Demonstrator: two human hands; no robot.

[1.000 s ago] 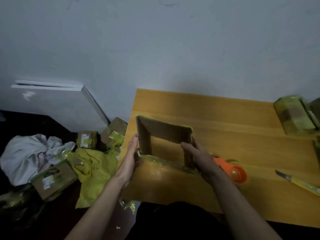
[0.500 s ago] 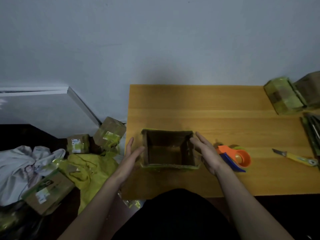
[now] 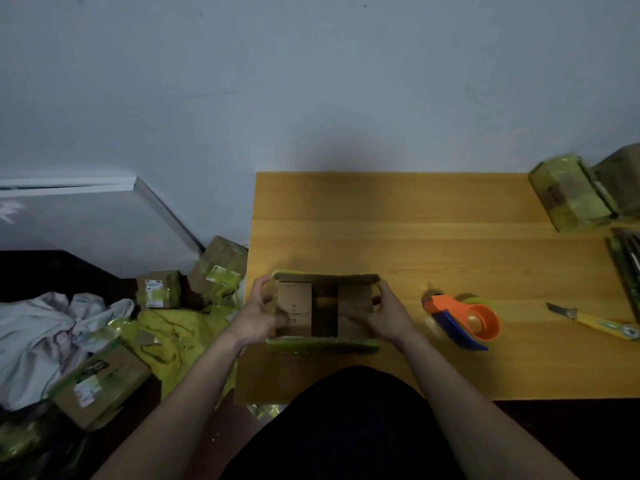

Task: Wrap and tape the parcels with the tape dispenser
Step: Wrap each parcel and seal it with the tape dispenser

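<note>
- Brown cardboard, edged with green tape, forms the open box (image 3: 325, 311) that is set near the front left corner of the wooden table (image 3: 415, 216).
- Two inner flaps are seen folded inward over the opening, with a dark gap left between them.
- The left flap is pressed down by the left hand (image 3: 258, 315), whose fingers are curled round the box's left wall.
- The right flap is held down by the right hand (image 3: 389, 315), with the right wall gripped in the same way.
- The step in hand is judged to be flap closing, ahead of taping.
- The orange tape dispenser (image 3: 465, 322) is found lying untouched just to the right of the right hand.
- For the next move, the remaining long flaps are probably to be folded shut and held by one hand while the dispenser is fetched by the other.
</note>
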